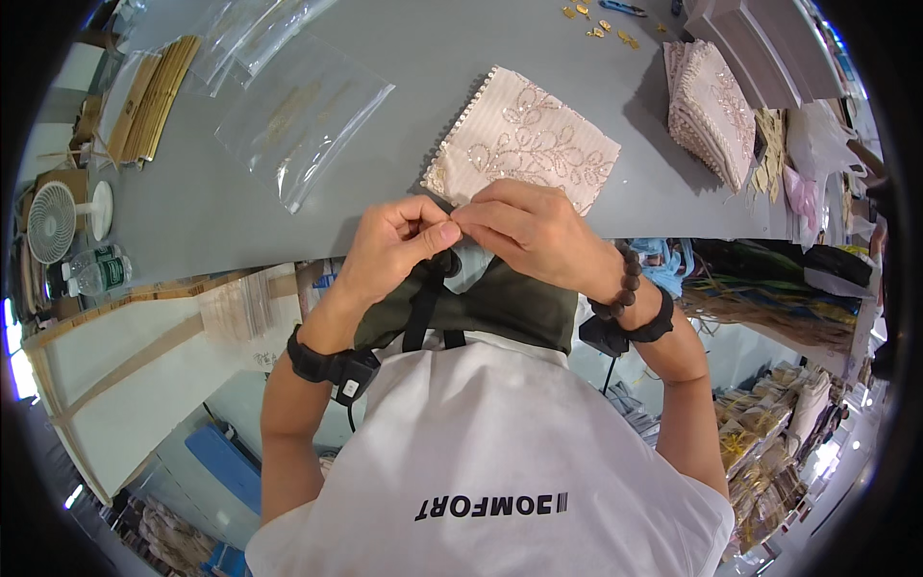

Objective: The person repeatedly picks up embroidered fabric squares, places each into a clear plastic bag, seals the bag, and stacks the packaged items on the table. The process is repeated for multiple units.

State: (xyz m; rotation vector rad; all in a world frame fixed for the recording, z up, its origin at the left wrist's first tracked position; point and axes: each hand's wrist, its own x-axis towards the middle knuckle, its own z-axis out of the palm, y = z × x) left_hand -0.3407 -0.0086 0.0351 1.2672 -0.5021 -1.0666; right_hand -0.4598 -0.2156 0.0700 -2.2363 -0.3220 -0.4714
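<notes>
My left hand [394,243] and my right hand [535,231] meet fingertip to fingertip at the near edge of the table. Both are closed in a pinch, and whatever sits between the fingers is too small or hidden to make out. Just beyond them lies a folded pale pink cloth [538,130] with a sequined leaf pattern and a beaded left edge. My right fingers cover part of its near edge. A stack of similar folded pink cloths [707,115] rests farther right.
Clear plastic bags [303,120] lie on the grey table [404,58] at left, with gold-coloured strips [162,101] beyond. Small gold pieces [598,29] and blue snips [623,8] are at the back. A white fan [53,221] and plastic bottles [101,274] stand far left.
</notes>
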